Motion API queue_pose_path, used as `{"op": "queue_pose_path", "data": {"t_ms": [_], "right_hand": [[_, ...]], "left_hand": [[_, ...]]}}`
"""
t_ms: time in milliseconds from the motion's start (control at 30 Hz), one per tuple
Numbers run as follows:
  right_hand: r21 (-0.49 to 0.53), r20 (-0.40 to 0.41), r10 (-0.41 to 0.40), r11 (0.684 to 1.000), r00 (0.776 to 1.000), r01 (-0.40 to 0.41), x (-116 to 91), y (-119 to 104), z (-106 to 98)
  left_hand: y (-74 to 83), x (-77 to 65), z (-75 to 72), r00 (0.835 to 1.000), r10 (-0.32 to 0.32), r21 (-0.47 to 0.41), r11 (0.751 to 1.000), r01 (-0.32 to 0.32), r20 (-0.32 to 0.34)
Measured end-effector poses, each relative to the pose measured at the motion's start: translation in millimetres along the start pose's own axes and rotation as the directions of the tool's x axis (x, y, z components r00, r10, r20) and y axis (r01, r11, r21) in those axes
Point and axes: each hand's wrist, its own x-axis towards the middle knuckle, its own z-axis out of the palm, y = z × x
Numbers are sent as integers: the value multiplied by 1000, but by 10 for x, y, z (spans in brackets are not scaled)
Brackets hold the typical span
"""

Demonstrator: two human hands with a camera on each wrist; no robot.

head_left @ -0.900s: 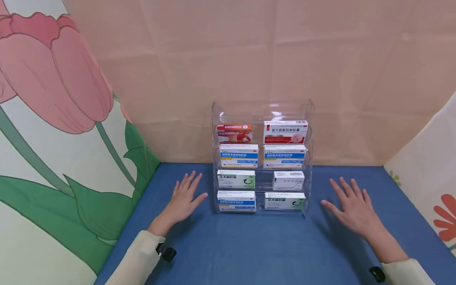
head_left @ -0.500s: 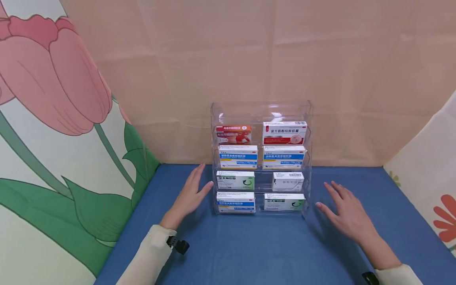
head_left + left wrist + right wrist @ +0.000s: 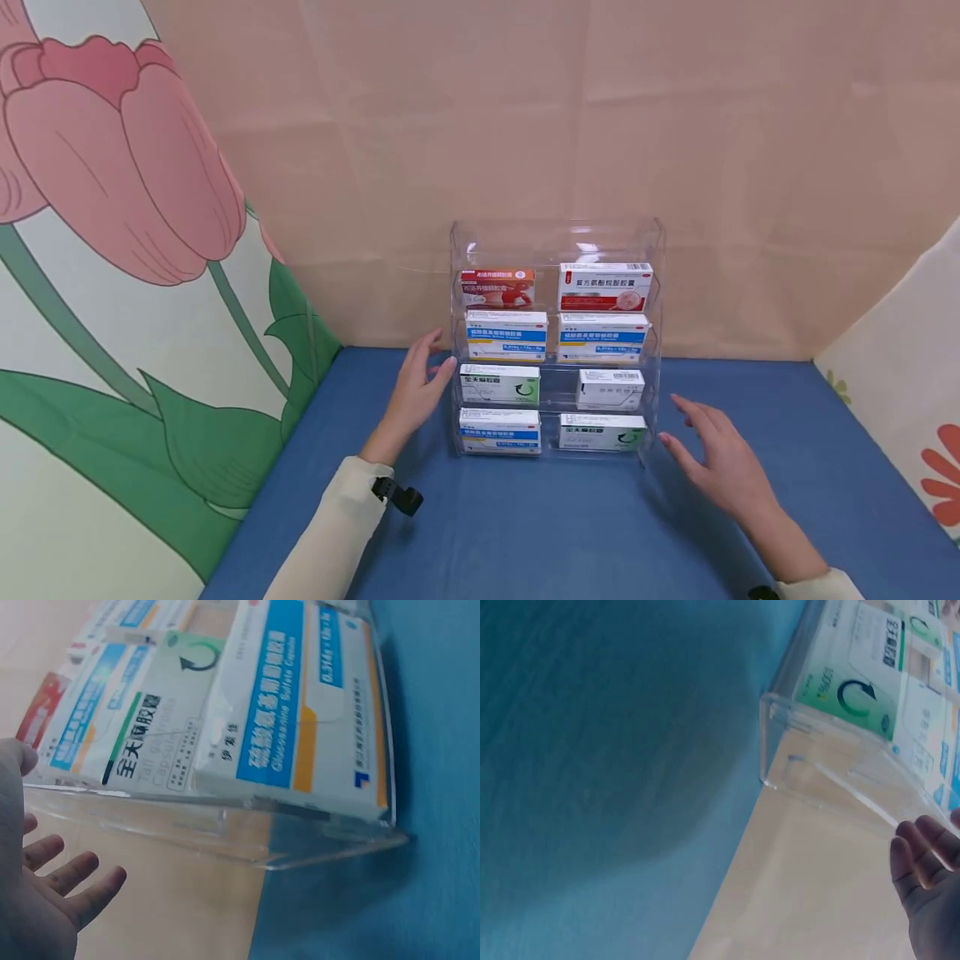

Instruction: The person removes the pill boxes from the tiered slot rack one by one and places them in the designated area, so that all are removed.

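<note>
A clear acrylic tiered rack [image 3: 557, 237] stands on the blue table, with medicine boxes in two columns. At its left side is my left hand [image 3: 412, 396], fingers loosely extended and thumb close to the rack's edge. In the left wrist view, the thumb of this left hand [image 3: 45, 892] overlaps the boxes and the other fingers lie beyond the side panel. My right hand [image 3: 723, 467] hovers right of the rack, its relaxed fingers pointing toward the side. The right wrist view has the right hand's fingers [image 3: 922, 855] near the clear side panel. Neither hand holds anything.
On the tiers sit a red box [image 3: 497, 289], a red-and-white box [image 3: 605, 287], blue-and-white boxes [image 3: 506, 337] and green-and-white boxes [image 3: 499, 385]. A smaller white box [image 3: 611, 390] is at the right. A beige cloth backdrop [image 3: 360, 183] hangs behind the blue table [image 3: 540, 525].
My left hand has moved forward and right, up to the rack's left side. My right hand has moved left, closer to the right side. The rack and boxes stay in place.
</note>
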Motion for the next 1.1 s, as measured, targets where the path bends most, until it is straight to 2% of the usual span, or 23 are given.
{"op": "queue_pose_path", "data": {"t_ms": [133,300,400,667,833,1100], "right_hand": [[13,-34,-41,999,999,41,-12,-24,64],[33,-68,-92,995,993,95,2,-36,126],[40,-69,-121,992,990,123,21,-46,172],[57,-44,-135,989,990,138,36,-127,262],[25,4,-107,994,994,107,67,-188,280],[-13,169,-23,1000,985,26,126,-291,261]], "left_hand": [[16,86,41,998,-1,-59,998,-3,-63],[58,197,94,993,-2,-92,996,-9,-114],[94,249,129,991,-5,-118,993,-11,-136],[114,305,233,986,-24,-153,988,-1,-166],[106,322,279,985,-50,-161,987,22,-168],[99,328,323,979,-85,-177,983,52,-184]]}}
